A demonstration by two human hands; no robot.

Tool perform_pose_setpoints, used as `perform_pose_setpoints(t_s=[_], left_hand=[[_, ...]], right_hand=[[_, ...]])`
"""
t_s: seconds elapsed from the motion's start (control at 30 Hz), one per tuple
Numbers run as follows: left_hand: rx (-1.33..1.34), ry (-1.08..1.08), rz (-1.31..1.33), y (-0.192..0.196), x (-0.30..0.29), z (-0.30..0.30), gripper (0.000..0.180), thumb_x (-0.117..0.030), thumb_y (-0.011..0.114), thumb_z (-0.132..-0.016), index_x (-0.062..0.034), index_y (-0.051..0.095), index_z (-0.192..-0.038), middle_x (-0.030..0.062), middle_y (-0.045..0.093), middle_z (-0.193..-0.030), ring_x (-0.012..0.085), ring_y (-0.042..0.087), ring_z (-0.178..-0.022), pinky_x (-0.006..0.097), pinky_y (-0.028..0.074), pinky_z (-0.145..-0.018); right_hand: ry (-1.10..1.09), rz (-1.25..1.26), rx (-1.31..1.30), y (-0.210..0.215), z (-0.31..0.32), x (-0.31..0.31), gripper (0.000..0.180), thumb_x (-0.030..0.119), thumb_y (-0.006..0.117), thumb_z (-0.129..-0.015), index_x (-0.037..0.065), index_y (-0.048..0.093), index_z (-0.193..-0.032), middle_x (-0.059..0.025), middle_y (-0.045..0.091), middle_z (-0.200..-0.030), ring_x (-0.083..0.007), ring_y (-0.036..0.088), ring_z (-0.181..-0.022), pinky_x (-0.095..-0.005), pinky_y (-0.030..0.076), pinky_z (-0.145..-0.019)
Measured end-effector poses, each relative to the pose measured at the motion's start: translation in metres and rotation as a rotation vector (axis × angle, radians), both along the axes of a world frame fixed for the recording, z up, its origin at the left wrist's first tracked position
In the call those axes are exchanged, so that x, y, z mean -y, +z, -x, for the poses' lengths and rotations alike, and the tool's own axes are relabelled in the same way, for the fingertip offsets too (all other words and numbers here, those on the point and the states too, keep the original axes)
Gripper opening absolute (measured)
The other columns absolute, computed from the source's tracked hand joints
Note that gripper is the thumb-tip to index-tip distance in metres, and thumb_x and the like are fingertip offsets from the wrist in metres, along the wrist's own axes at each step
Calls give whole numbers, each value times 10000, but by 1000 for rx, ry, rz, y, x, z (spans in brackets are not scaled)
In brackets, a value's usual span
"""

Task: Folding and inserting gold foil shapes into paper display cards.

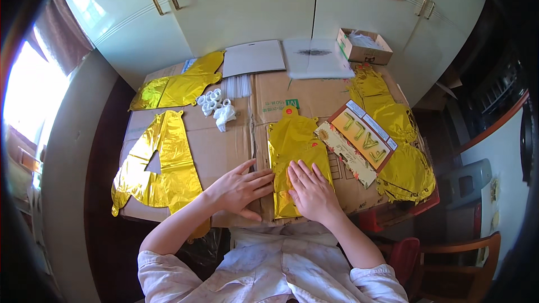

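A folded gold foil balloon lies flat in front of me on the cardboard. My right hand rests flat on its lower part, fingers stretched out. Beside its left edge, my left hand lies on the cardboard with spread fingers, the fingertips at the foil's edge. To the left is a flat gold foil balloon shaped like a letter A. Overlapping the folded foil's right side are a printed card with gold letters and a floral paper strip.
Flat cardboard covers the table. More gold foil balloons lie at right, another gold foil balloon at back left. White ribbon rolls, clear straws, a pale board, clear plastic bags and a small carton stand farther back.
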State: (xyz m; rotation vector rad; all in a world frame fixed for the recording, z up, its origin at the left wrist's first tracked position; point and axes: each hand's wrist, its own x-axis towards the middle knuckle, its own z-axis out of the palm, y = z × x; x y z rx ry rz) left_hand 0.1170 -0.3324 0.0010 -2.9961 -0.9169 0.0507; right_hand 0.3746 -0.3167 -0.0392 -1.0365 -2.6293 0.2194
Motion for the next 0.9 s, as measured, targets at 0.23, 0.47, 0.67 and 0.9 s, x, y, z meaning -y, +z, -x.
perform_pose_setpoints(t_s=[0.23, 0.47, 0.67, 0.9], left_hand=[[-8, -2, 29, 4, 1, 1, 721, -733, 455, -834, -201, 583, -1304, 110, 490, -1402, 232, 397, -1363, 540, 203, -1161], [47, 24, 37, 5, 0, 4, 728, -745, 453, -827, -224, 579, -1319, 106, 465, -1433, 251, 389, -1365, 561, 213, -1147], [61, 104, -27, -4, -8, 8, 876, -785, 450, -792, -115, 536, -1349, 98, 463, -1434, 262, 419, -1330, 558, 232, -1138], [66, 201, -149, -3, -27, 3, 971, -798, 429, -788, 4, 524, -1327, 100, 541, -1346, 254, 499, -1205, 534, 248, -1138]], right_hand=[[1, 0, -5, 0, 1, 0, 539, 309, 476, -978, -18, 430, -1405, -155, 416, -1480, -276, 345, -1403, -457, 223, -1166], [3, 12, 13, 0, 0, -1, 543, 313, 468, -982, -16, 421, -1411, -154, 400, -1492, -277, 332, -1410, -457, 217, -1168], [8, -1, 21, -1, 0, -1, 549, 321, 461, -984, -20, 416, -1412, -156, 402, -1489, -279, 333, -1409, -457, 216, -1169], [16, 5, 21, -2, 0, -2, 545, 316, 466, -980, -24, 426, -1404, -158, 410, -1484, -281, 332, -1410, -461, 215, -1169]])
